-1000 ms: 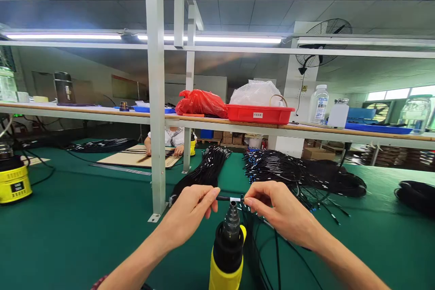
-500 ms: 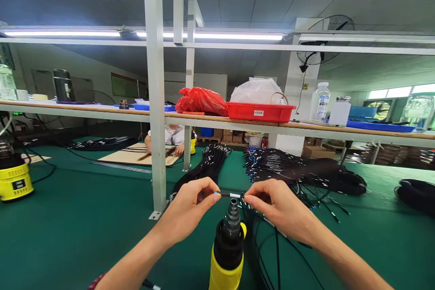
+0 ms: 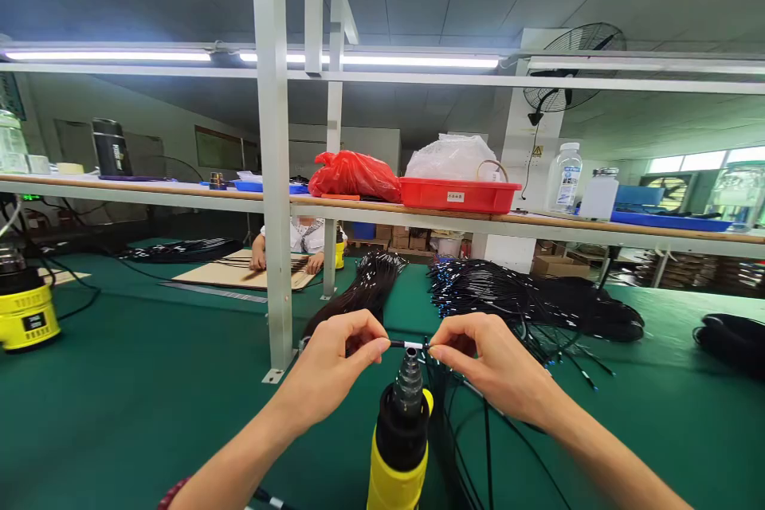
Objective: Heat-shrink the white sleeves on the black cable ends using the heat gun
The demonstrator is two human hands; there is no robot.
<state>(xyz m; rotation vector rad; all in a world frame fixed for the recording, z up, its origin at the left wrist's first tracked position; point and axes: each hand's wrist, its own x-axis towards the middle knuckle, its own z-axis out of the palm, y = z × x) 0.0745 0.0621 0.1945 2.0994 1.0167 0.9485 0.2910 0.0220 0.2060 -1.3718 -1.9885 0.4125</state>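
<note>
Between my two hands a thin black cable (image 3: 398,344) is stretched level, with a white sleeve (image 3: 413,345) around it. My left hand (image 3: 343,355) pinches its left end between thumb and fingertips. On the other side, my right hand (image 3: 478,347) pinches the cable just right of the white sleeve. Directly beneath the sleeve, the metal nozzle of an upright yellow and black heat gun (image 3: 399,446) points upward, very close to the cable. More black cables (image 3: 448,430) trail down the table beside the heat gun.
Bundles of black cables (image 3: 514,295) lie at the back of the green table (image 3: 149,414). A white post (image 3: 276,175) stands left of my hands, under a shelf with a red tray (image 3: 460,195). Another heat gun (image 3: 27,311) is at far left. A co-worker's hands (image 3: 258,255) rest near a board.
My left fingers have shifted slightly along the cable's left end, and the blue tip seen there before is now hidden. My right hand stays nearly still, with the sleeve still over the nozzle.
</note>
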